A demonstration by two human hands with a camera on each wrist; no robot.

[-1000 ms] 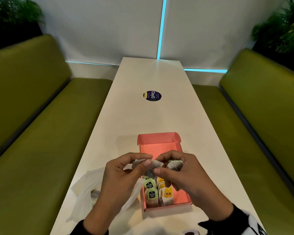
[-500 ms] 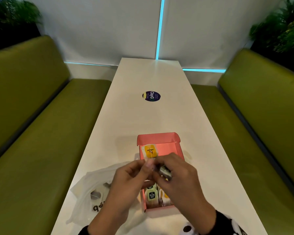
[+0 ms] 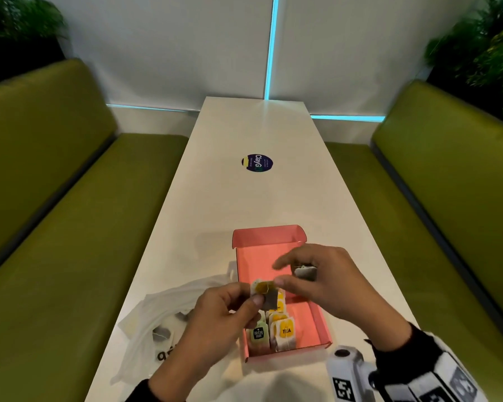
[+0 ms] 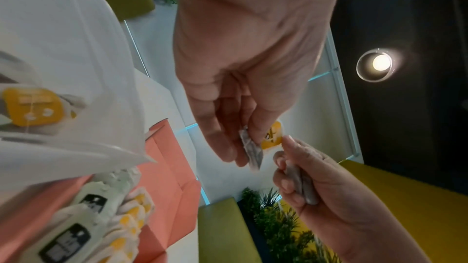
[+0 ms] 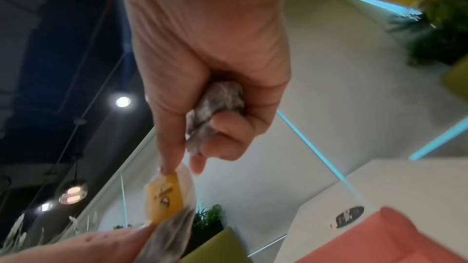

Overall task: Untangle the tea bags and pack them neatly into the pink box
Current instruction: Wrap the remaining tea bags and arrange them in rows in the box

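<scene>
The open pink box lies on the white table. Several tea bags stand in rows at its near end, with green tags and yellow tags. Just above them my left hand pinches a grey tea bag with a yellow tag. My right hand holds a second grey tea bag in its curled fingers, and its thumb touches that yellow tag. No string shows between the two bags.
A crumpled clear plastic bag with more tea bags lies left of the box. A round dark sticker sits mid-table. Green benches flank the table on both sides. A wall closes the far end.
My hands have drawn apart, the right one to the right, each with one tea bag. The yellow tag that stood above my fingers now sits lower, between the hands.
</scene>
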